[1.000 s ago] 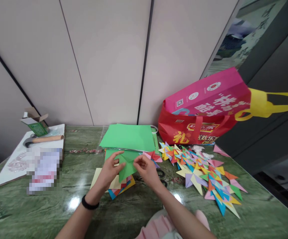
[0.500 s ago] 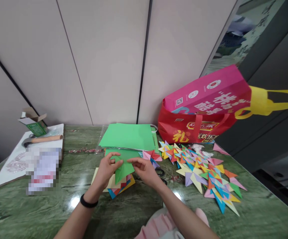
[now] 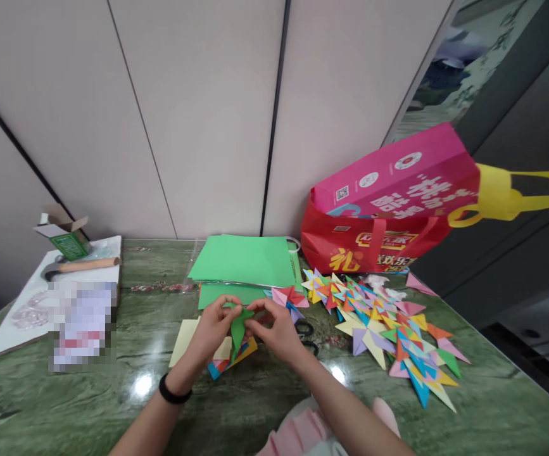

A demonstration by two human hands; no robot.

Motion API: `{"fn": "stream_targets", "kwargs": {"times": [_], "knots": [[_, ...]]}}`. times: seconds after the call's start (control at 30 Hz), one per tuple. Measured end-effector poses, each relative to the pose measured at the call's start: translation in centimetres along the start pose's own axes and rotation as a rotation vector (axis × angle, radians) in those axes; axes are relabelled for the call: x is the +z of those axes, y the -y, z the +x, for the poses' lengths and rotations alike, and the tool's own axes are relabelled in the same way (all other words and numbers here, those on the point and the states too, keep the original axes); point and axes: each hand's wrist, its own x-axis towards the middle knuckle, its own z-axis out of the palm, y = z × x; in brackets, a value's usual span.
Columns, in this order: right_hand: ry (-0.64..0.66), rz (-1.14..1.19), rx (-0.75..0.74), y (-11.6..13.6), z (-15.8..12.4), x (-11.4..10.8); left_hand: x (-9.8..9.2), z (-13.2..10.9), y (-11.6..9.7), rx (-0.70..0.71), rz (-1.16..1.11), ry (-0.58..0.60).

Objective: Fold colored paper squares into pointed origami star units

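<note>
A small piece of green paper [image 3: 238,332], folded narrow with a point towards me, is held up between both hands. My left hand [image 3: 218,322] pinches its upper left side between thumb and fingers. On the other side, my right hand [image 3: 273,324] grips the upper right edge with thumb and forefinger. Beneath the hands lie pale yellow paper squares [image 3: 185,339] and several coloured sheets [image 3: 243,358], partly covered. Just behind is a stack of green sheets [image 3: 246,259]. A folded paper star [image 3: 289,297] in pink, red and purple rests beyond my right hand.
Many folded paper stars [image 3: 373,316] spread over the table's right side, before a red bag [image 3: 340,234] holding a pink bag [image 3: 397,168]. Black-handled scissors [image 3: 306,329] lie right of my hands. At left are a hammer [image 3: 84,266], a small box [image 3: 68,237] and a white board [image 3: 15,316].
The green paper has gone from a wide, opened shape to a narrow fold. Both hands have drawn closer together around it, and my left hand has shifted right.
</note>
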Motion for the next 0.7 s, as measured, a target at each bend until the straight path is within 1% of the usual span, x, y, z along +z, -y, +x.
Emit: {"fn": "stream_targets", "kwargs": {"times": [0.1, 0.27, 0.33, 0.4, 0.57, 0.63, 0.7], "knots": [[-0.027, -0.012, 0.024, -0.1, 0.0, 0.0, 0.0, -0.2, -0.4, -0.025, -0.050, 0.004], [-0.080, -0.036, 0.030, -0.4, 0.1, -0.2, -0.6, -0.5, -0.9, -0.053, -0.070, 0.113], [-0.097, -0.050, 0.025, -0.5, 0.1, -0.3, -0.7, -0.6, -0.9, -0.041, -0.065, 0.159], [-0.097, -0.065, -0.005, -0.4, 0.2, -0.4, -0.7, -0.7, -1.0, -0.026, -0.069, 0.180], [-0.014, -0.097, -0.120, -0.1, 0.3, -0.5, -0.5, -0.8, -1.4, -0.068, -0.109, 0.144], [0.015, -0.081, -0.130, -0.1, 0.3, -0.6, -0.5, -0.8, -1.6, -0.065, -0.109, 0.118], [0.015, -0.054, -0.118, -0.2, 0.4, -0.7, -0.6, -0.7, -1.5, -0.031, -0.108, 0.112]]}}
